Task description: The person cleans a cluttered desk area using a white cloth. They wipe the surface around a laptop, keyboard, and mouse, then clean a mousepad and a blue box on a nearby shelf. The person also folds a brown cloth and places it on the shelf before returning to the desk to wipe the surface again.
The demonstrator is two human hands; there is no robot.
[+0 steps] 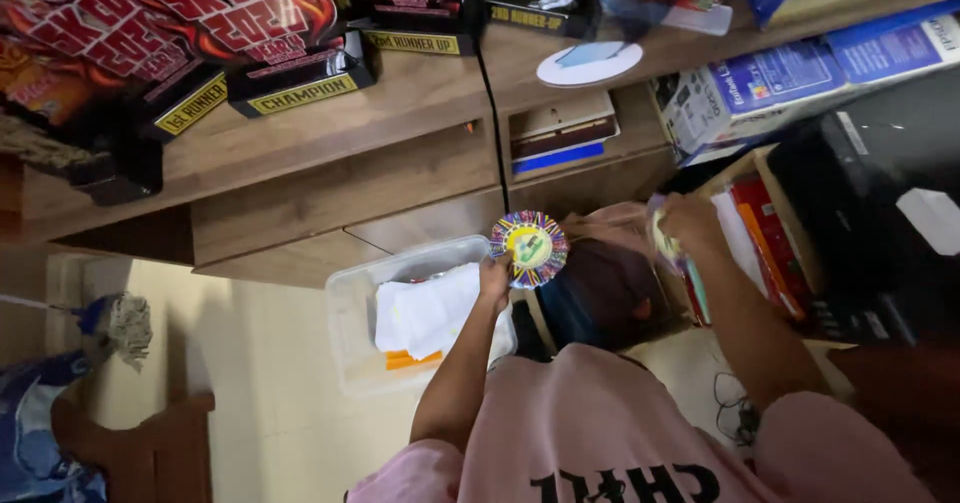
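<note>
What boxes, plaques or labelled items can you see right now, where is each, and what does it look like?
Trophy plaques: shelf top, upper left, flame-shaped red and orange on black bases.
Blue boxes: shelf, upper right, flat, rectangular.
Round rosette: in left hand, multicoloured, yellow centre.
Clear plastic tub: below, holding white cloth.

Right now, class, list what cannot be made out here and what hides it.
All in the head view:
- What the right hand grips: motion blur.
- Clear tub contents: white cloth covers most.
- Mop: handle cut off by left edge.
- Left hand, round badge: print too small.
</note>
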